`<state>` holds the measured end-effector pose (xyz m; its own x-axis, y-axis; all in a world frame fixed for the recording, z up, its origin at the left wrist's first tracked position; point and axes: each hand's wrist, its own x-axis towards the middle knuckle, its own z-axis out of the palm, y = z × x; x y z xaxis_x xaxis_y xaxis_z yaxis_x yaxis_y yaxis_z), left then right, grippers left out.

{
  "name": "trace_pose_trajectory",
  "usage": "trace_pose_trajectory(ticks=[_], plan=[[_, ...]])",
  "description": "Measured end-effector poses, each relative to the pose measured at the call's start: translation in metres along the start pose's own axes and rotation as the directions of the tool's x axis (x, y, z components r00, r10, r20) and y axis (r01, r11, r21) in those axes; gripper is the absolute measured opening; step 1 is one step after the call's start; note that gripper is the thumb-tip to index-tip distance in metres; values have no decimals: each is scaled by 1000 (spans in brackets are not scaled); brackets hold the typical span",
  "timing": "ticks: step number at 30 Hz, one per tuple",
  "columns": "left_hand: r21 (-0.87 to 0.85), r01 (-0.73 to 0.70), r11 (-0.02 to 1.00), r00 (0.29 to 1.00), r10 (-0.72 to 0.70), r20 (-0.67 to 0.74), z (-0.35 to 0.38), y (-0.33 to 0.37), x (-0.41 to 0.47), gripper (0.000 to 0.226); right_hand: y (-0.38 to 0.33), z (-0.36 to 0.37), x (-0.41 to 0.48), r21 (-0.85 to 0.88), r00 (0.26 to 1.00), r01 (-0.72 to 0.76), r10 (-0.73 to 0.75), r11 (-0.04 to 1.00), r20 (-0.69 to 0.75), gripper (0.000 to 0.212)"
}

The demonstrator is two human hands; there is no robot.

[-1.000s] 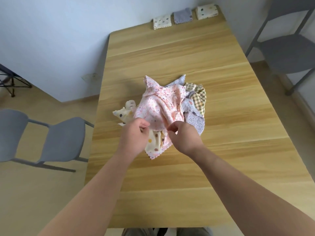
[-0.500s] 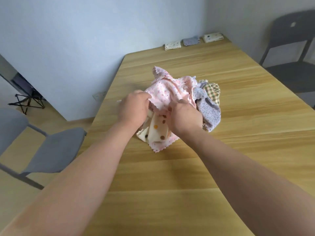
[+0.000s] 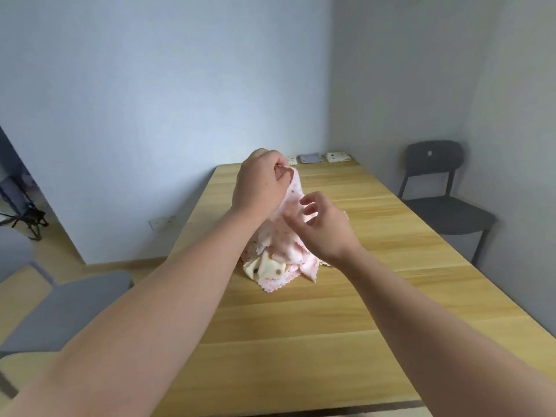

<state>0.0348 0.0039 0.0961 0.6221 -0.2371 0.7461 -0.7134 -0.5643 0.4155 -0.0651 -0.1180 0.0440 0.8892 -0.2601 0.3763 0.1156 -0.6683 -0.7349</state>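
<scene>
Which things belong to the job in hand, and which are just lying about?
In hand: left hand, its grip on pink floral cloth; right hand at it; crumpled cloth pile beneath.
Lying about: three folded cloths at far edge of wooden table; dark grey chair.

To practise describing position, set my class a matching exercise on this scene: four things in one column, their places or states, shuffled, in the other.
Things:
1 pink floral cloth
2 cream dotted cloth
3 folded cloths
4 dark chair

Places or states:
a at the far edge of the table
b beside the table, on the right
c held up by the left hand
d lying on the table beneath the raised cloth

Pairs: 1-c, 2-d, 3-a, 4-b
</scene>
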Motion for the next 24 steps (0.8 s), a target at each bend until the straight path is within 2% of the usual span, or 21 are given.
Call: trace_pose_trajectory(ticks=[4, 8, 10, 13, 14, 17, 21, 24], plan=[[-13, -65, 998, 998, 66, 5, -24, 22, -1, 12, -18, 1, -23, 114, 993, -53, 41, 992, 107, 78], [-9, -115, 993, 993, 115, -24, -49, 38, -3, 15, -31, 4, -33, 22, 999, 8, -8, 1000, -32, 80], [-6, -134, 991, 991, 133, -33, -62, 46, -5, 15, -41, 2, -36, 20, 993, 45, -43, 999, -109, 68], [4, -150, 989, 988, 150, -36, -81, 53, -10, 17, -55, -7, -39, 16, 974, 82, -76, 997, -212, 33], [8, -153, 988, 988, 153, -36, -86, 53, -11, 19, -59, -11, -40, 17, 969, 79, -73, 997, -235, 28], [14, -143, 990, 989, 142, 25, -101, 46, -21, 19, -65, -25, -43, 68, 962, 56, -35, 996, -270, 31], [157, -124, 980, 978, 94, 187, -112, 28, -38, 15, -66, -40, -47, 151, 963, -22, 61, 988, -263, 18], [246, -37, 969, 979, -14, 204, -119, 13, -51, 16, -68, -46, -51, 164, 973, -35, 70, 986, -218, 21]])
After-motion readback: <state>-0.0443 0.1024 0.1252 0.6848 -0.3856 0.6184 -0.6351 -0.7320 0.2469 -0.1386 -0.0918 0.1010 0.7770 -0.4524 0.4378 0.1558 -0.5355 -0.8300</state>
